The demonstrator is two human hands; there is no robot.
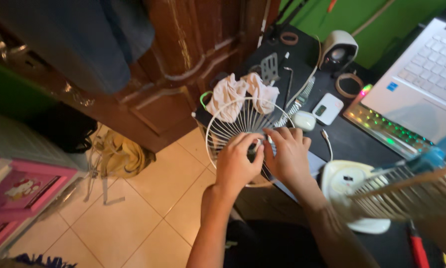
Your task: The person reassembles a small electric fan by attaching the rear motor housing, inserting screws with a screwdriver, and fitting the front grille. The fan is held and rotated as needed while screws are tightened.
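Looks like the person is mid-fiddle with the hub of a white wire fan grille (243, 130), held at the desk (354, 141) edge over the floor. Left hand (236, 161) and right hand (288, 155) both pinch its centre, fingers curled. Next probably needs a steady twist. The fan body (354, 188) sits right; a small white box with a dark label (328, 108) lies behind.
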